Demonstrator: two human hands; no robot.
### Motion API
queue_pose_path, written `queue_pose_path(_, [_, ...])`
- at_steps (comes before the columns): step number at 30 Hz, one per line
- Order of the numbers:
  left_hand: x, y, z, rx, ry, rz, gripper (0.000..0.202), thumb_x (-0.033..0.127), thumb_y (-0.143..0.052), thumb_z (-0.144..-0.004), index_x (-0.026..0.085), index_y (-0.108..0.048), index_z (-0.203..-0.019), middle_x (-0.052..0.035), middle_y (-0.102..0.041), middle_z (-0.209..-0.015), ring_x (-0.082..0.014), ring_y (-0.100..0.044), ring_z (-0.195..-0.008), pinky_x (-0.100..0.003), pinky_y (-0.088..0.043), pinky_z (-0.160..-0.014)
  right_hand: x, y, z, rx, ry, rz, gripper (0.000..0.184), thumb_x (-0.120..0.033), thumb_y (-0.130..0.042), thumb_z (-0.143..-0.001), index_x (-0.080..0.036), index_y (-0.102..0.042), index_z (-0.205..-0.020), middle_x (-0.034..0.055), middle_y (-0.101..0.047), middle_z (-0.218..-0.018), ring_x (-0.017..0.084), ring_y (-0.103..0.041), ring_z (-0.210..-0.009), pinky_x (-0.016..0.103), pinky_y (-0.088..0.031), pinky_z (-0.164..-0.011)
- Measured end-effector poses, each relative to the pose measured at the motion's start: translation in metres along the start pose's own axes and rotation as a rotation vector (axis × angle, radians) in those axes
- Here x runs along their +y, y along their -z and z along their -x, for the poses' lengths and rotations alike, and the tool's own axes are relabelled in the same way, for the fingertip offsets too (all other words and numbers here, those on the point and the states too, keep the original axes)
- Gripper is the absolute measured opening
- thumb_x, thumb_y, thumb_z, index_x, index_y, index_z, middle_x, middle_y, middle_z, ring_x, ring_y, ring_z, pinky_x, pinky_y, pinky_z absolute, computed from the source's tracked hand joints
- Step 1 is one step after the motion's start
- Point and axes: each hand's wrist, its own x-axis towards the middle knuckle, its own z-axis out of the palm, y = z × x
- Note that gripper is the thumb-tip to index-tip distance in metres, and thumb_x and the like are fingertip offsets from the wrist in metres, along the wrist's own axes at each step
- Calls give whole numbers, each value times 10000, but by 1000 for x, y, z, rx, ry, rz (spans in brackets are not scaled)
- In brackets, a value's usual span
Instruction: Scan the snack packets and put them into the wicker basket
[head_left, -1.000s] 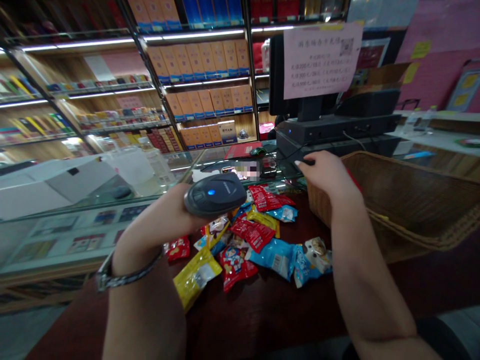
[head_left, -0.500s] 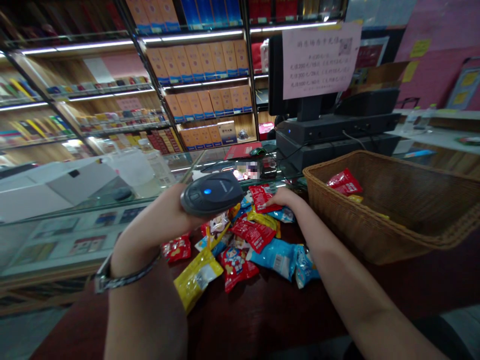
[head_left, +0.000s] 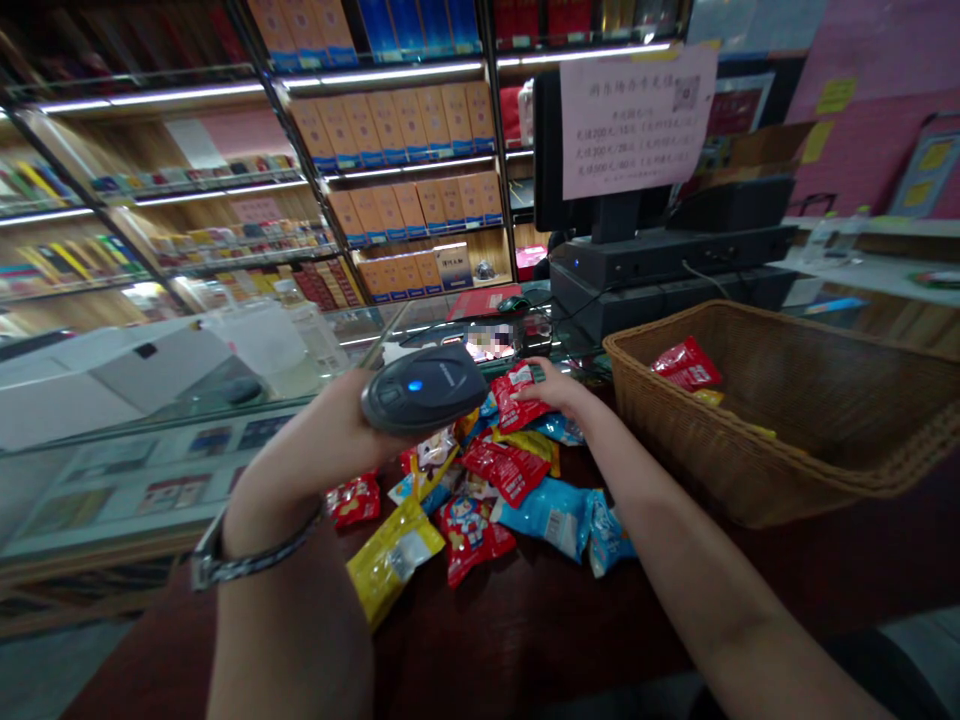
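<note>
Right now the right hand (head_left: 553,388) is pinching a glossy red packet (head_left: 512,398) at the far edge of the snack pile (head_left: 487,495), its printing too small to read. Just beside it the left hand (head_left: 330,435) is gripping a rounded grey scanner (head_left: 422,387), a blue light glowing on top. Crinkly wrappers are lying on a dark wooden counter (head_left: 525,620), with a woven wicker basket (head_left: 750,470) sitting to the right. A pink notice (head_left: 634,118), illegible, is hanging on the monitor (head_left: 546,150); boxed goods are filling lit shelves (head_left: 405,130).

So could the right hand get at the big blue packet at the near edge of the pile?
Probably yes: the blue packet lies uncovered and close by, though the right hand is gripping a red packet.
</note>
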Motion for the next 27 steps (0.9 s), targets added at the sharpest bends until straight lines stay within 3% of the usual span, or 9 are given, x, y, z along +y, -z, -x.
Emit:
queue_pose_path(4, [3, 1, -1, 8, 7, 5, 427, 285, -745, -714, 208, -724, -1133, -39, -768, -974, -199, -663, -852, -302, -539, -802, -8, 8, 6, -273, 44, -50, 900, -43, -731, -627, -227, -438, -1458, -18, -708, -787, 127, -629, -638, 244, -532, -635])
queue_pose_path(7, [3, 1, 0, 20, -2, -7, 447, 298, -751, -721, 217, -711, -1159, -33, -764, -991, -190, -657, -849, -310, -532, -832, -17, 15, 11, -322, 84, 14, 748, -31, -730, -608, -189, -600, -1328, 20, -738, -938, 137, -657, -742, 244, -540, -695])
queue_pose_path(11, [-2, 2, 2, 8, 17, -40, 429, 337, -751, -742, 200, -706, -1146, -32, -763, -955, -193, -655, -846, -321, -535, -838, -31, 24, 18, -237, 248, 130, 628, -91, -771, -618, -203, -684, -1230, 48, -718, -1111, 159, -671, -845, 266, -548, -751])
queue_pose_path(16, [1, 1, 1, 33, 0, -9, 459, 294, -753, -728, 208, -695, -1175, -36, -751, -1070, -182, -655, -880, -310, -526, -866, -51, 34, 32, -198, 474, 163, 584, -141, -767, -665, -234, -682, -1236, 50, -682, -1217, 160, -672, -915, 295, -540, -843])
queue_pose_path(27, [5, -4, -5, -11, 15, 49, 420, 208, -695, -699, 191, -716, -1118, 6, -734, -753, -163, -626, -711, -284, -528, -725, -70, 35, 53, -44, 638, 316, 667, -96, -736, -692, -298, -621, -1317, 22, -637, -1317, 211, -644, -1108, 375, -497, -998])
